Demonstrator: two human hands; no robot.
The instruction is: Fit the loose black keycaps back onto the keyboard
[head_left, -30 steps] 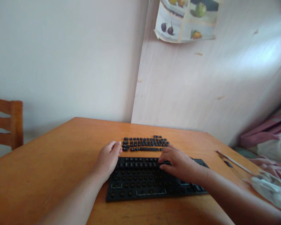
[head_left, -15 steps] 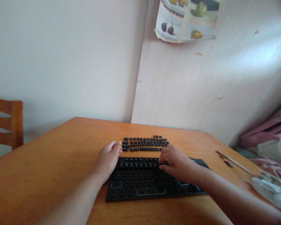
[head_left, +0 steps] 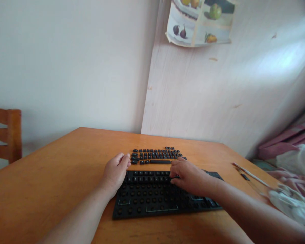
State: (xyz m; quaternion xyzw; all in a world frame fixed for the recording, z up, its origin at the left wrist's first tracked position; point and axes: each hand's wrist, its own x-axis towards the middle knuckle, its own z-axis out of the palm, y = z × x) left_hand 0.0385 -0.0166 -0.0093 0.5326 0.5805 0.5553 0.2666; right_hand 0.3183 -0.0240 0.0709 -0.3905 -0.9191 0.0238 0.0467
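Narrow grip in the right hand (head_left: 185,173), over the far rows of the black keyboard (head_left: 152,193), with thumb and bent fingers close together around something dark. Cannot tell whether pinching a separate cap or only touching one in its row. Narrow, too, in the left hand (head_left: 116,170), half curled at the keyboard's far left corner, thumb near forefinger; cannot tell whether holding anything, nor whether touching the frame.

Looks partway, judging by the keyboard: caps in place along the two far rows, at least to the left of the right hand; bare switch seats across most of the nearer rows, some inside thin pale outlines. Hard to read toward the near right, in shadow. On the table (head_left: 66,169) just behind the keyboard, loose keycaps (head_left: 159,154) in near-straight rows, with a long bar-shaped cap (head_left: 160,162) in the nearest row and a short trio at the far side.

Dark plastic for frame and caps: low and oblong for the one, small and blocky for the others, with pale legends. Smooth orange-brown wood for the table, softly glossy. Toward the right, a slender pale stick (head_left: 251,175) beside a small dark piece (head_left: 245,177); farther over, a crumpled whitish bundle (head_left: 292,206) and soft pink cloth (head_left: 271,151). At the left, a slatted wooden chair (head_left: 14,135); on the wall, a curling sheet (head_left: 200,23) of fruit pictures.
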